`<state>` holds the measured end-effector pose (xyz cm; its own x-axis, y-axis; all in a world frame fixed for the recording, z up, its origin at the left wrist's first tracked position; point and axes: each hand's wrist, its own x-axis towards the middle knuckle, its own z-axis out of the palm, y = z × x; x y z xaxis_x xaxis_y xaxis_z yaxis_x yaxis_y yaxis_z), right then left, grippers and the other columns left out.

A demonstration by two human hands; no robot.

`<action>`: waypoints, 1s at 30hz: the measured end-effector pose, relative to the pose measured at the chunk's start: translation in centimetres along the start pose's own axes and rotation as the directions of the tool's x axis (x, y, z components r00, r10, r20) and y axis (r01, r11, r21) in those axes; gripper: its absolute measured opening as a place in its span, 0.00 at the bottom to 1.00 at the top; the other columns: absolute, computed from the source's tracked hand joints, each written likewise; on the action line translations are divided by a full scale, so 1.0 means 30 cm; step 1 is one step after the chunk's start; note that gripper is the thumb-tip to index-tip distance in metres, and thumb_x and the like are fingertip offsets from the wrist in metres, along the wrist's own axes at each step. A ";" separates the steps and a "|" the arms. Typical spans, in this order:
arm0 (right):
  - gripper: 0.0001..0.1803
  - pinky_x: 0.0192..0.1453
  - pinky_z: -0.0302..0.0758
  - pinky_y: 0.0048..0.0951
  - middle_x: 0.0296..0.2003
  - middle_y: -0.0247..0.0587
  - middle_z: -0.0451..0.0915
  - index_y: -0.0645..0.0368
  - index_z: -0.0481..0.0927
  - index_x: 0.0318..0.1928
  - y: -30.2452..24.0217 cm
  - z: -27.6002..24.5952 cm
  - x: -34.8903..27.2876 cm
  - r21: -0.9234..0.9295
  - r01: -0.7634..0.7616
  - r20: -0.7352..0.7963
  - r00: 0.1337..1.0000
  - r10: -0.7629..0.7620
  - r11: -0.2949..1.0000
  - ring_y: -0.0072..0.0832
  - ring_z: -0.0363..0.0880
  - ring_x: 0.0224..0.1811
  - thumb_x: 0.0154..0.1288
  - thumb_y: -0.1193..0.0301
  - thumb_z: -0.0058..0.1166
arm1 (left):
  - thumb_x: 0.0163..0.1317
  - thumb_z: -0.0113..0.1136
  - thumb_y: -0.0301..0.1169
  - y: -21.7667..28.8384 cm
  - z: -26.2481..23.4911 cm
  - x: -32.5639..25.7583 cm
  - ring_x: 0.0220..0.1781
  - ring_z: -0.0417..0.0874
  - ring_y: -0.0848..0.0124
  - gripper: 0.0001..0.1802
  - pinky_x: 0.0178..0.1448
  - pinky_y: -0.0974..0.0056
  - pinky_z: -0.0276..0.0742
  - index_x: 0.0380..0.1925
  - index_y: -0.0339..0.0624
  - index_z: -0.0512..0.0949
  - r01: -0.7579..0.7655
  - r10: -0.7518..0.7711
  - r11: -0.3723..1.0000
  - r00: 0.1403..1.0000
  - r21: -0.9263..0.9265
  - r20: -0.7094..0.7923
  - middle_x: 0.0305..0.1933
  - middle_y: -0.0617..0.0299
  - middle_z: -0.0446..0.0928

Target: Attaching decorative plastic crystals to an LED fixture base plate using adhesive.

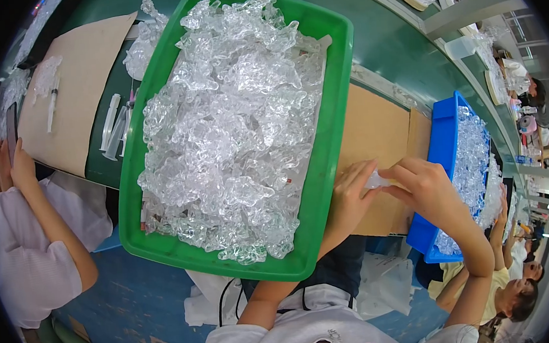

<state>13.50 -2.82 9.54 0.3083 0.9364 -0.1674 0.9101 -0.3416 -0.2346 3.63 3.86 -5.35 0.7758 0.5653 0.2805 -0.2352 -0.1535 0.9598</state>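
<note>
- Currently, the left hand point(348, 194) and right hand point(427, 182) meet fingertip to fingertip over brown cardboard point(374, 125), just right of a green tray point(341, 56).
- Between them is a small clear piece point(376, 179), whitish and partly covered; its exact shape is too small to tell.
- On the left hand, thumb and forefinger are slightly apart, pinching the piece from its left side; the other fingers lie close together, nearly straight.
- On the right hand, thumb and forefinger are bent and nearly together, clamped on the piece's right side; the remaining fingers curl behind.
- Part of the left forearm is hidden by the tray's near right corner.
- Heaped inside the tray are shiny clear plastic pieces point(226, 130), well apart from the fingertips.
- Near the right hand stands a blue bin point(440, 132), also filled with clear pieces.
- Left of the tray, syringes point(113, 129) lie on the green bench point(381, 47).
</note>
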 end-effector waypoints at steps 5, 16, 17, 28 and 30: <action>0.13 0.31 0.73 0.34 0.27 0.40 0.75 0.58 0.79 0.37 -0.014 0.012 0.002 -0.079 -0.001 0.030 1.000 0.004 0.997 0.37 0.77 0.29 0.49 0.72 0.63 | 0.42 0.67 0.17 -0.002 0.000 -0.004 0.55 0.77 0.53 0.31 0.56 0.57 0.73 0.52 0.34 0.73 0.002 -0.001 1.000 1.000 -0.008 0.006 0.51 0.48 0.76; 0.12 0.31 0.73 0.35 0.27 0.41 0.75 0.60 0.77 0.35 -0.010 0.033 0.007 -0.190 -0.036 0.086 0.995 0.053 0.981 0.38 0.77 0.28 0.51 0.69 0.63 | 0.43 0.66 0.17 -0.015 0.006 -0.009 0.55 0.77 0.54 0.30 0.57 0.57 0.73 0.51 0.33 0.73 0.004 -0.004 1.000 1.000 0.005 0.018 0.52 0.48 0.76; 0.12 0.31 0.73 0.35 0.27 0.41 0.75 0.60 0.77 0.35 -0.010 0.034 0.007 -0.190 -0.036 0.085 0.995 0.053 0.981 0.38 0.77 0.28 0.51 0.69 0.63 | 0.43 0.66 0.17 -0.015 0.007 -0.009 0.55 0.77 0.54 0.30 0.57 0.57 0.73 0.51 0.33 0.73 0.001 -0.001 1.000 1.000 0.007 0.010 0.52 0.48 0.76; 0.11 0.30 0.72 0.35 0.27 0.41 0.75 0.60 0.77 0.35 -0.008 0.048 -0.005 -0.064 -0.002 -0.043 0.999 0.000 0.998 0.38 0.77 0.29 0.53 0.69 0.62 | 0.42 0.66 0.16 -0.006 -0.001 -0.009 0.55 0.76 0.53 0.30 0.57 0.57 0.73 0.52 0.33 0.73 0.014 -0.014 1.000 1.000 -0.018 0.010 0.52 0.48 0.76; 0.11 0.29 0.71 0.35 0.25 0.40 0.74 0.59 0.76 0.34 0.002 0.060 -0.008 -0.115 -0.011 -0.040 0.999 0.006 0.993 0.38 0.77 0.28 0.54 0.67 0.62 | 0.42 0.65 0.16 -0.010 0.005 -0.010 0.55 0.76 0.53 0.31 0.57 0.58 0.73 0.52 0.33 0.73 0.004 -0.004 1.000 1.000 -0.008 0.005 0.52 0.48 0.76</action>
<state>12.99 -3.21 7.84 0.3248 0.9368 -0.1304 0.9325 -0.3402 -0.1215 3.55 3.61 -5.72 0.7796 0.5618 0.2768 -0.2365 -0.1451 0.9607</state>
